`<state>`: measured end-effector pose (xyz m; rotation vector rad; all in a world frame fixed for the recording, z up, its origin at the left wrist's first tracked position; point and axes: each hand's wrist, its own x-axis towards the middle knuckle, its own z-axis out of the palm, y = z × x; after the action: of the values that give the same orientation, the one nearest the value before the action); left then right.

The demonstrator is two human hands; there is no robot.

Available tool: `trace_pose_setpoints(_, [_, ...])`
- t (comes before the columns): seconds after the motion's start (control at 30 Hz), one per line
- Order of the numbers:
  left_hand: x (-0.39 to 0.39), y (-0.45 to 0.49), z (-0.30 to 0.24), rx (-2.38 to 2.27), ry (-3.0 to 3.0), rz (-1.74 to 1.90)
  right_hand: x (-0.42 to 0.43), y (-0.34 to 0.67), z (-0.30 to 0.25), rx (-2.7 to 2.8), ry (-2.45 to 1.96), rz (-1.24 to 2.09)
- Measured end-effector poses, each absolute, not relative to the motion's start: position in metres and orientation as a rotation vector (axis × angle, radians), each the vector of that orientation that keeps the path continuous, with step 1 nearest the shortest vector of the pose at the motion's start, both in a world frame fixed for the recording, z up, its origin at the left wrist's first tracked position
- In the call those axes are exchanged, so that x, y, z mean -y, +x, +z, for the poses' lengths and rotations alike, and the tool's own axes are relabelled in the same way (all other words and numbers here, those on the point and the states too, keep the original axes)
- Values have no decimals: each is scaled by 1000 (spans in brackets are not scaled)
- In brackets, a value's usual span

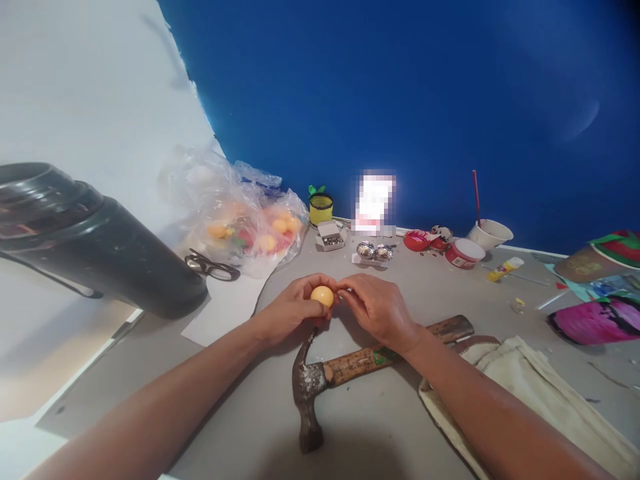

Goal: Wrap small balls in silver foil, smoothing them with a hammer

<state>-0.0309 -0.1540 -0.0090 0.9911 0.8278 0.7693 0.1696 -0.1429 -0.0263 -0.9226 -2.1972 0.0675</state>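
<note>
My left hand (293, 308) grips a small orange ball (323, 295) just above the grey table (390, 427). My right hand (376, 308) meets it from the right, fingertips pinched against the ball's side; I cannot make out whether they hold anything small. A claw hammer (320, 380) with a worn wooden handle lies on the table right under both wrists, its head toward me.
A clear plastic bag (240, 220) of orange and red balls lies at the back left, black scissors (213, 267) beside it. A dark cylinder (90, 240) lies left. A yellow cup (321, 208), silver balls (374, 251), tubs and painted paper (595, 320) sit behind and right. A cloth (540, 393) covers the near right.
</note>
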Motion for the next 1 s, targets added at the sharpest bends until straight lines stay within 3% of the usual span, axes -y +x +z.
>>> trace_pose_setpoints(0.27, [158,-27,-3,-1107,1320,824,145,168,-25,2119,-982,233])
trace_pose_setpoints(0.63, [155,-30,-10,-1154,1562,819,146,164,-31,2068,-881,415])
trace_pose_setpoints(0.83, [155,-28,-9,-1129,1482,793,144,159,-28,1911,-929,661])
trace_pose_setpoints(1.0, [155,-28,-11,-1135,1399,760,140,160,-24,1720,-1062,1069])
